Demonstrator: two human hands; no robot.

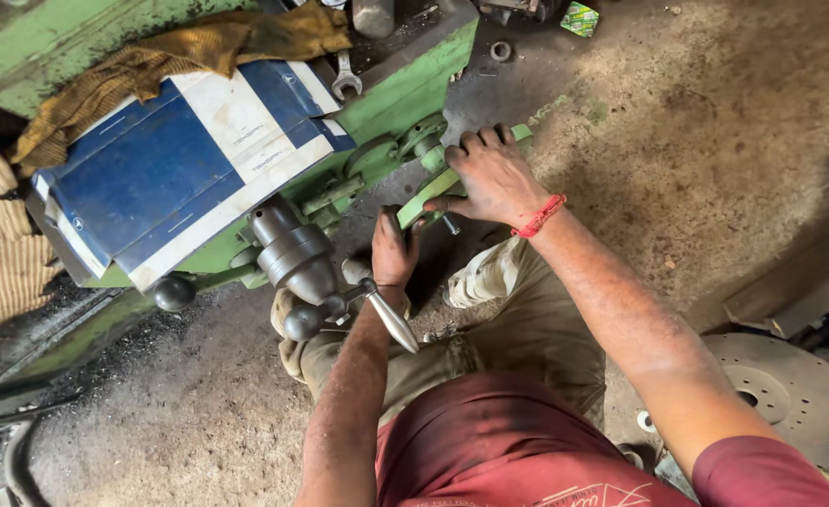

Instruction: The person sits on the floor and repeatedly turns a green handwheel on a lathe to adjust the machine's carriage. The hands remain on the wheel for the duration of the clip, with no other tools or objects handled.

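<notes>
Evidently stiff, heavy metal: right hand (492,176) clenched around the green lever (426,195); left hand (392,252), at seven o'clock, gripped beneath.

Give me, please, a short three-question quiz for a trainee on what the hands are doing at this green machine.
1. True or false: the right hand grips a green lever on the machine.
2. What does the right wrist wear? A) a watch B) a red thread band C) a glove
3. Which tool lies on the green machine above the blue and white sheet?

Key
1. True.
2. B.
3. An open-ended spanner.

The left hand sits just below the lever; its grip is hidden.
</notes>
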